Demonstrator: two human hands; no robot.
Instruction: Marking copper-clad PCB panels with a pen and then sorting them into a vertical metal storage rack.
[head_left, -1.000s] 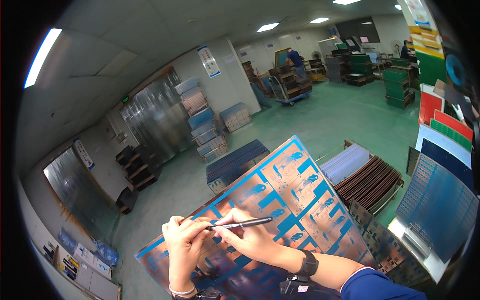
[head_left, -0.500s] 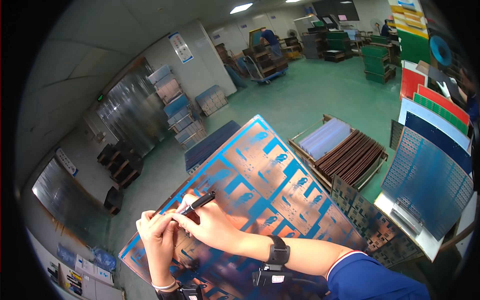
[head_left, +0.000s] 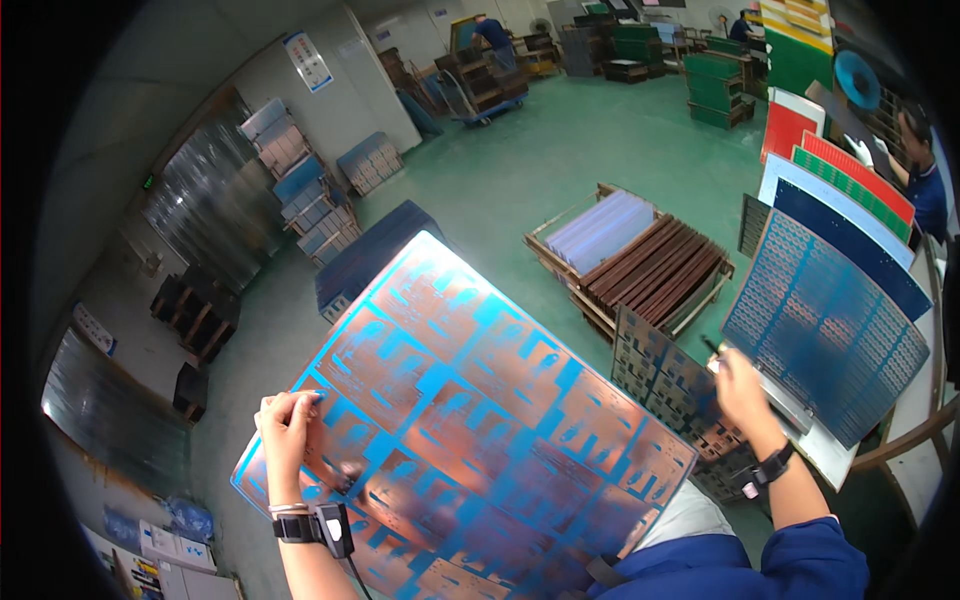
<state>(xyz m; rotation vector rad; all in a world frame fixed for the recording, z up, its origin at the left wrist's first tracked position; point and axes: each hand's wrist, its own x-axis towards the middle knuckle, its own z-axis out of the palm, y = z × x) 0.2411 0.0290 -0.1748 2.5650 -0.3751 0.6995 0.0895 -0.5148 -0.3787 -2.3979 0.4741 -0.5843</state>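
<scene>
1. Left hand (head_left: 285, 425) has its fingers pinched narrow on the upper-left edge of a big copper-and-blue panel (head_left: 480, 420). My guess is that gripping the rim keeps the panel steady and the printed face clear.
2. Right hand (head_left: 742, 392) is well apart from the left, past the panel's right side. Its fingers look closed around a dark pen (head_left: 711, 346), tip end pointing up and left. Can't make out exactly how the fingers wrap it.
3. So the panel sits mostly between the 2 hands, spreading right and down from the left fingers. It's tilted, probably so the face is easy to see from above.
4. Looks-wise: shiny copper blocks in a repeating pattern, split by bright blue bands, with a pale glare on the top corner and darker reflections low down.
5. Just left of the right fingers is a darker patterned board (head_left: 652, 375); a blue dotted sheet (head_left: 825, 325) is right beside them, up and right. Brown boards (head_left: 655, 270) stand in a row farther up-left, likely on edge to save space.
</scene>
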